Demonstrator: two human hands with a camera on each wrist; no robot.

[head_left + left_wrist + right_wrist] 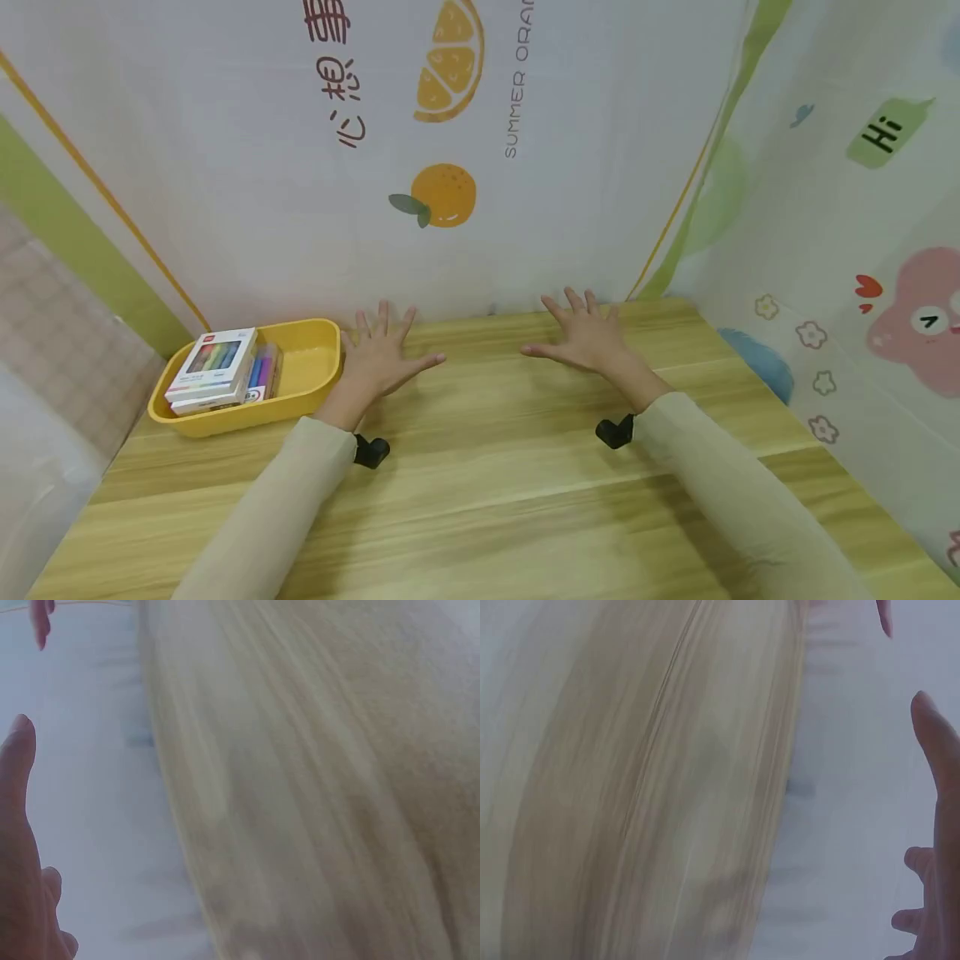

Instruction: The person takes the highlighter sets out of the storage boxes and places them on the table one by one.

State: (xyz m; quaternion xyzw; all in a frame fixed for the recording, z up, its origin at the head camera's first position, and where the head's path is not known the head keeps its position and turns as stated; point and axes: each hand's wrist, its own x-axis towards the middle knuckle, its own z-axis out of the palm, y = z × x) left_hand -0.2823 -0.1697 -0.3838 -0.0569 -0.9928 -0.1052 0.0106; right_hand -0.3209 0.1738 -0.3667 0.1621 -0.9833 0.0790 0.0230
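Both hands lie flat, palms down, on the wooden table [487, 467] near its far edge. My left hand [382, 354] has its fingers spread and holds nothing; it lies just right of a yellow tray [318, 375]. My right hand [581, 333] is spread the same way, empty, about a hand's width from the left one. The tray holds a white box of coloured markers [212, 367] with more marker packs [262, 373] beside it. In the left wrist view the left hand [22, 847] shows at the edge; the right wrist view catches the right hand [934, 825] likewise.
A printed cloth backdrop [450, 167] with oranges rises right behind the table; a cartoon-print curtain [862, 250] closes the right side. Small black wrist-camera mounts [371, 451] [615, 432] sit under both sleeves. Bare wood stretches between and in front of the hands.
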